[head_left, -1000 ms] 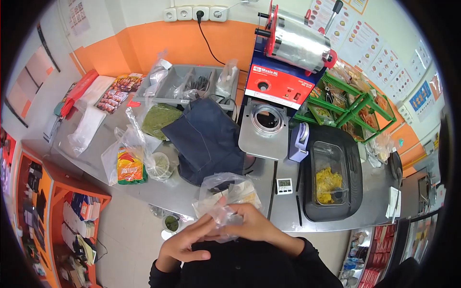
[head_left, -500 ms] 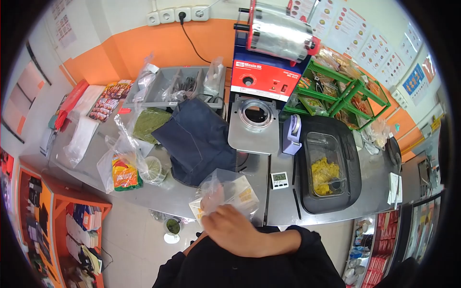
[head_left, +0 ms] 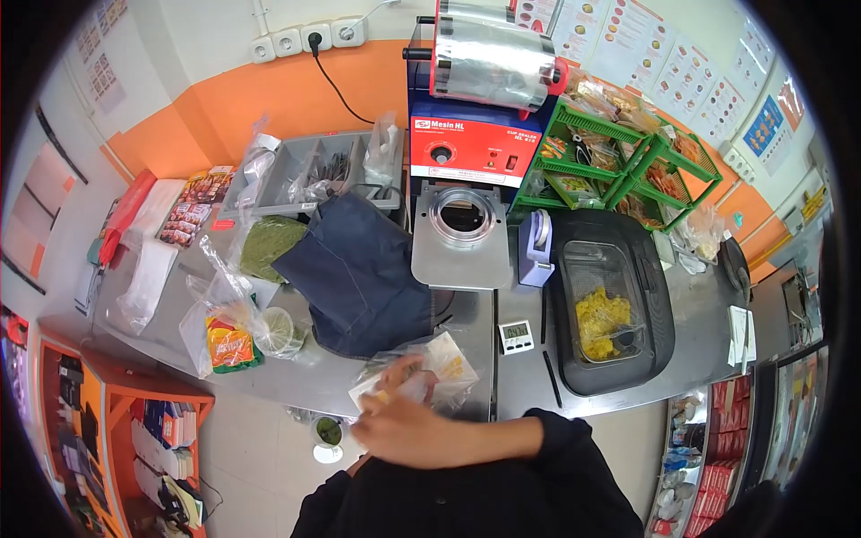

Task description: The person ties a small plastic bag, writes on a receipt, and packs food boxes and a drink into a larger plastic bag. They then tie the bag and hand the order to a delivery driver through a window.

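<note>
At the counter's front edge, a white box with yellow print [head_left: 456,355] lies under and around crumpled clear plastic bag film [head_left: 465,384]. My right hand [head_left: 404,432] reaches across from the right, its fingers curled at the bag and slightly blurred. My left hand [head_left: 405,369] is mostly covered by the right one; a few of its fingers show at the plastic, closed on it as far as I can see. Just behind the hands, a dark blue cloth bag [head_left: 359,273] lies on the counter.
A red and blue cup sealer [head_left: 466,148] stands behind, right of a grey divided tray [head_left: 314,170]. To the right are a white timer [head_left: 516,337], a purple tape dispenser [head_left: 536,249] and a black container with yellow food [head_left: 603,323]. Left lies a yellow-orange packet [head_left: 231,342].
The plastic around the box has been pressed lower and flatter. My right hand has shifted slightly left, and fingers show more plainly at the bag. The camera view has turned a little.
</note>
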{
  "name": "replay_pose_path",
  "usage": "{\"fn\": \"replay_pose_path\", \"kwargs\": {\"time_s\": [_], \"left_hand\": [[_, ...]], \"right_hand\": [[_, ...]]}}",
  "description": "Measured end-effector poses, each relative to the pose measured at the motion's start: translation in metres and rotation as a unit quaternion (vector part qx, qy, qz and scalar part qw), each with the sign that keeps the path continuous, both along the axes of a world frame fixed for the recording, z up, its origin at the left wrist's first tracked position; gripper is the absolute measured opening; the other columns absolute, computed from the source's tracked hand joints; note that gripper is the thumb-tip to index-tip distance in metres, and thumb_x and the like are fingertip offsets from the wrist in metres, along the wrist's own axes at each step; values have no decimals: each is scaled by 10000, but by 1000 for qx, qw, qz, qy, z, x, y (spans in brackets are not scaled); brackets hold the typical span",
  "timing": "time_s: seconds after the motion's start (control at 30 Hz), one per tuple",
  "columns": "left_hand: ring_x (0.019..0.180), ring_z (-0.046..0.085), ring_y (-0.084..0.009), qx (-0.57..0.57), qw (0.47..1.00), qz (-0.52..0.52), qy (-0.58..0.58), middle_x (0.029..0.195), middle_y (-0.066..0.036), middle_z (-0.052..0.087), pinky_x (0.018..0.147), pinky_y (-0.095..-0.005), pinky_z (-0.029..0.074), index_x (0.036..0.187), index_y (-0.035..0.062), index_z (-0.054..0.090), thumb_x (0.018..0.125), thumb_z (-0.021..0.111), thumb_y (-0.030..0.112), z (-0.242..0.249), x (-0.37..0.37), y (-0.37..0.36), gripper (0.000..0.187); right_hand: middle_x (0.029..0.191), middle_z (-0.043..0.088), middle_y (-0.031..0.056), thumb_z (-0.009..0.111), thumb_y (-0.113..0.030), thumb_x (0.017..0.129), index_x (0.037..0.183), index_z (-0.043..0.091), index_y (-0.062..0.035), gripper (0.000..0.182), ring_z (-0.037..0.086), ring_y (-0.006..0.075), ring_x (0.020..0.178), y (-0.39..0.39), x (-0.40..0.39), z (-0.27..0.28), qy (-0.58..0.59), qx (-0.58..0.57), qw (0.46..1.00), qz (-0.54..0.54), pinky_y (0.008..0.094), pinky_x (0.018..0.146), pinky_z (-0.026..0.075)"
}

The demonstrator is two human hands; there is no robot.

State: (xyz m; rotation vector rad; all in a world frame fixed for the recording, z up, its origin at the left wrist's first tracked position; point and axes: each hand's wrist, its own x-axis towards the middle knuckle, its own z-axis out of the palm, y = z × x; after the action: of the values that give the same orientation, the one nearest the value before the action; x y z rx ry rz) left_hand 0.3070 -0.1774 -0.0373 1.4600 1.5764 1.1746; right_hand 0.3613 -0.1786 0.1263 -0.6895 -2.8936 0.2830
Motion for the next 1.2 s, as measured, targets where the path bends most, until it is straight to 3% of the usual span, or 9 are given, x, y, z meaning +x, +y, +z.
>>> {"fn": "replay_pose_path", "kwargs": {"time_s": [0.07,0.13,0.23,0.3,0.43,0.5,0.73,1.03,1.2], "left_hand": [[878,591,-238,74,938,164,-295,783,-78,613,828,-394,417,778,63,603,720,692,316,-45,15,7,274],[812,596,-255,282,907,-163,265,805,-59,629,744,-363,435,785,56,612,700,683,273,-54,-24,22,244],[671,563,-264,299,927,-189,125,765,-71,608,613,-359,426,769,57,621,632,679,220,48,-45,49,221],[614,533,-262,290,882,-352,122,741,-76,595,571,-357,422,794,60,623,593,695,204,81,-63,69,258],[603,557,-253,404,799,-426,127,706,-93,584,538,-357,443,802,48,614,627,691,191,158,-53,82,238],[614,568,-254,407,786,-449,123,708,-94,586,555,-361,455,810,40,612,639,695,188,185,-49,89,240],[811,602,-318,320,797,-488,156,884,-128,616,731,-384,493,932,30,583,728,700,179,264,-58,79,279],[736,576,-291,297,764,-516,248,838,-95,611,701,-376,457,863,44,596,731,658,122,209,-80,108,165],[711,507,-259,497,775,-206,331,764,-81,505,642,-369,420,759,28,551,647,673,69,238,-71,113,171]], "right_hand": [[1032,633,86,737,-266,714,1135,582,-32,506,551,258,1025,20,56,9,188,-143,969,-66,409,954,390],[1166,593,93,776,-234,696,1213,543,-59,594,541,250,1090,37,117,14,260,-154,933,-194,373,937,408],[1207,575,93,725,-360,753,1229,537,-64,591,551,235,1082,50,177,-50,402,-313,808,-295,365,906,445],[1221,572,93,579,-562,840,1248,526,-68,643,568,219,1062,43,184,-80,595,-553,516,-271,367,860,484],[1270,537,157,378,-709,878,1323,479,-87,771,574,284,1077,56,113,-126,423,-796,344,-264,470,877,491],[1289,527,170,361,-706,882,1370,435,-89,791,554,316,1140,59,73,-162,415,-906,-24,84,518,939,459],[1319,516,151,352,-708,882,1384,412,-76,809,539,315,1166,57,41,-79,554,-820,113,91,525,986,423],[1311,524,154,401,-599,930,1371,417,-49,705,545,270,1169,66,18,-94,624,-748,107,198,453,1013,415],[1331,507,148,530,-503,910,1385,391,-37,680,512,253,1215,62,28,-78,668,-708,228,35,430,1039,404]]}}
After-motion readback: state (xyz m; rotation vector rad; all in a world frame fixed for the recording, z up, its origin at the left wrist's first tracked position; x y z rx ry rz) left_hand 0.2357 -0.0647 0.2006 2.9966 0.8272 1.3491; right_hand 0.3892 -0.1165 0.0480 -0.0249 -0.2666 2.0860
